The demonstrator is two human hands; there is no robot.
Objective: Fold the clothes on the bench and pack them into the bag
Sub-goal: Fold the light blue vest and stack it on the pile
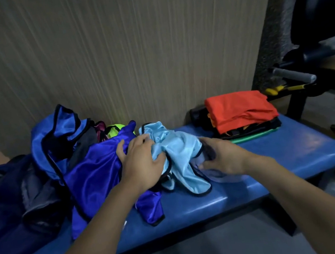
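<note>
Much of the pile on the blue bench (288,151) is hard to sort out: behind the shiny royal-blue garment (94,172) only slivers of a neon-yellow piece (116,130) and something pink (100,128) show, and a lighter blue garment with black trim (61,133) stands crumpled above them against the wall. At the far left a dark navy mass (1,210) runs out of the picture; it may be the bag, though its shape is too dim and too cut off to be sure. The light-blue garment (180,158) lies in the middle of the bench, just right of the royal-blue one and overlapping its edge, bunched and twisted, with its long axis running from the back of the bench near the wall toward the front edge, where a black-trimmed end hangs close to the lip. The left hand (141,164) rests over the seam between the two garments, its fingers curled into the light-blue cloth and gripping a fold of it. The right hand (222,157) is at the garment's right side with fingers curled on its dark-trimmed edge; the fingertips are blurred, so the exact grip is unclear. Well apart to the right, a folded stack sits on the bench, topped by an orange-red garment (241,108) over dark layers and a green one (252,136) at the bottom.
</note>
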